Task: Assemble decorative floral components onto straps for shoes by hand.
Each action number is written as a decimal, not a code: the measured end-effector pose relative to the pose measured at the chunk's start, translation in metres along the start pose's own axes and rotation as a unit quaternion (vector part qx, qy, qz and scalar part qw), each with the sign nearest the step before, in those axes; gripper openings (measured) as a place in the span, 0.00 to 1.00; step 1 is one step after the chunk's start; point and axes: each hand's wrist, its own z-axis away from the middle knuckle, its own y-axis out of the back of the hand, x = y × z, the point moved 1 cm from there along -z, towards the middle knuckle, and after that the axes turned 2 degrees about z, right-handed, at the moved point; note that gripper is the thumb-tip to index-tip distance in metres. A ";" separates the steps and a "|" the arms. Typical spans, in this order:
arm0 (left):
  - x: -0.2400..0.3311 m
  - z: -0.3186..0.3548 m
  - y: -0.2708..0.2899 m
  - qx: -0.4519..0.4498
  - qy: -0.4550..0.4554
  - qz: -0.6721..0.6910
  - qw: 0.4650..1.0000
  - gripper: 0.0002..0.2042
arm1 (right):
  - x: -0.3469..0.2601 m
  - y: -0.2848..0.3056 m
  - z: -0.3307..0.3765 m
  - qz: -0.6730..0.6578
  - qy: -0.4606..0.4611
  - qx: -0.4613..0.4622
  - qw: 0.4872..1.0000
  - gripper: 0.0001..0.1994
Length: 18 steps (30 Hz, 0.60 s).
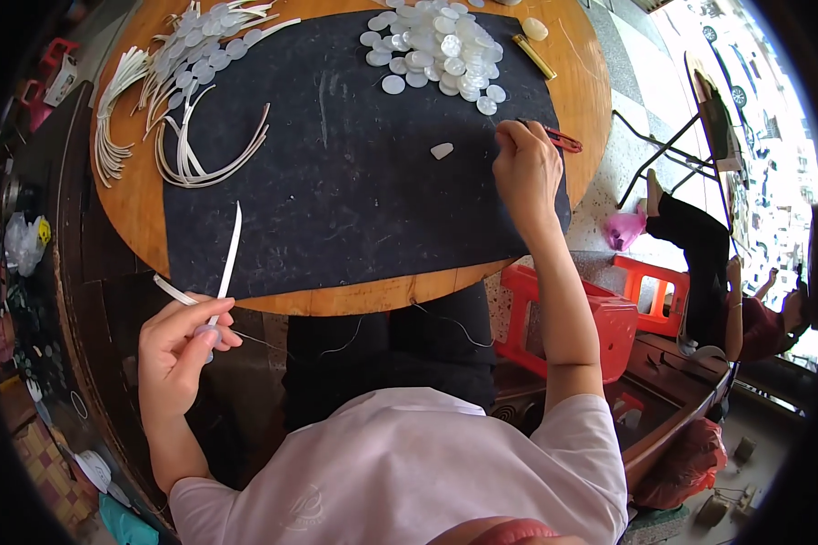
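My left hand (177, 350) is off the table's near edge, thumb and fingers pinching a narrow white strip (230, 259). The strip's pointed end stands up above the fingers, and another end sticks out to the left. A pale round disc (211, 334) shows between the fingertips, with a thin thread trailing right from there across my lap. My right hand (529, 168) is closed at the right side of the dark mat (354, 209), fingertips together. Behind it lies a red tool (563, 139), partly hidden; what the fingers hold, if anything, I cannot make out.
A pile of translucent discs (436, 50) lies at the mat's far right, beside a gold tube (533, 57). Bundles of white strips (123, 109) lie far left. A small white piece (442, 151) sits mid-mat. A red plastic stool (600, 318) stands below right; another person sits beyond.
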 end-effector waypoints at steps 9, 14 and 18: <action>-0.004 -0.006 -0.001 0.017 0.012 0.017 1.000 0.13 | -0.004 -0.006 0.001 -0.075 -0.024 -0.001 0.997 0.05; -0.004 -0.008 -0.002 0.018 0.014 0.021 1.000 0.13 | -0.005 -0.007 0.000 -0.072 -0.033 -0.002 0.997 0.05; -0.005 -0.009 -0.003 0.019 0.018 0.026 0.999 0.13 | -0.004 -0.008 -0.001 -0.072 -0.038 0.001 0.997 0.05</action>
